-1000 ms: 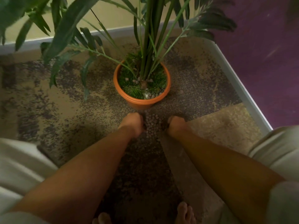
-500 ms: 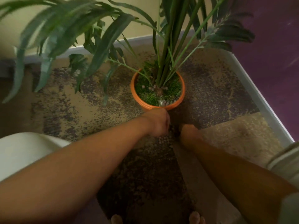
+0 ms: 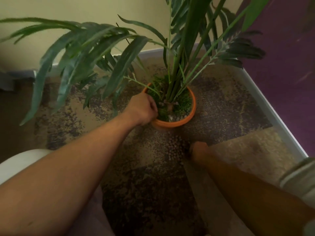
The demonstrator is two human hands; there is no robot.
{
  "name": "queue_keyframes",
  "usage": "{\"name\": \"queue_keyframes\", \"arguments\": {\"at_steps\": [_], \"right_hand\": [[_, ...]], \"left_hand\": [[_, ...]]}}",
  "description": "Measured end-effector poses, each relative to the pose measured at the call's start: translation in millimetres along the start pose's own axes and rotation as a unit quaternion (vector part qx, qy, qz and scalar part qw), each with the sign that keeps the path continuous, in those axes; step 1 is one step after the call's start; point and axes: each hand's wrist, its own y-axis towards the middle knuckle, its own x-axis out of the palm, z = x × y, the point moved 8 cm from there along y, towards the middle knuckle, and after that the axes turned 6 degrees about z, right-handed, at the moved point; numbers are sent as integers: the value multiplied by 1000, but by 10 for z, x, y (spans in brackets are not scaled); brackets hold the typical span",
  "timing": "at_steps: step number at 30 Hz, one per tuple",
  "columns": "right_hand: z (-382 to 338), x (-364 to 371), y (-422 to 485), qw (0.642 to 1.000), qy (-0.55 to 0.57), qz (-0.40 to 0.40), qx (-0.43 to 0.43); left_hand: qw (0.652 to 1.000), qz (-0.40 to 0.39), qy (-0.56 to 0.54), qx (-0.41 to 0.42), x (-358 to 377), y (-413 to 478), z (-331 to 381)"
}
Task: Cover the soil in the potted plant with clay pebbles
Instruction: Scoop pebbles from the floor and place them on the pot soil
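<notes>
An orange pot with a tall palm-like plant stands on the patterned carpet. Green moss-like cover and a few pale pebbles show inside it. My left hand is over the pot's left rim, fingers curled closed, its contents hidden. A pile of brown clay pebbles lies on the carpet in front of the pot. My right hand rests at the pile's right edge, fingers curled down and hidden from view.
Long green leaves hang over the carpet left of the pot. A grey baseboard runs along the purple wall on the right and the yellow wall behind. My light trouser leg shows at lower left.
My left hand has lifted from the pebble pile and moved up over the pot's left rim. My right hand stays by the pile. The camera has come closer.
</notes>
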Motion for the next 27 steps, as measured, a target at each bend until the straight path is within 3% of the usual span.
{"name": "queue_keyframes", "arguments": {"at_steps": [3,5,8,12,17,21,27], "right_hand": [[-6,64,-25,999,-54,9,-4],[9,31,-35,998,-51,44,13],[11,76,-51,998,-56,8,38],[49,-55,-95,997,-58,43,39],[-156,-629,-130,996,91,-1,14],[-368,-1152,-289,961,273,-46,-2],[-585,-1569,-327,894,446,2,-33]], "left_hand": [[999,21,-41,-27,-1,67,-94],[995,31,-82,-45,12,95,-129],[990,32,-124,-59,48,118,-139],[989,14,-136,-61,120,134,-138],[989,-21,-133,-62,207,145,-103],[984,-34,-157,-75,260,125,-87],[955,-58,-259,-131,361,50,-96]]}}
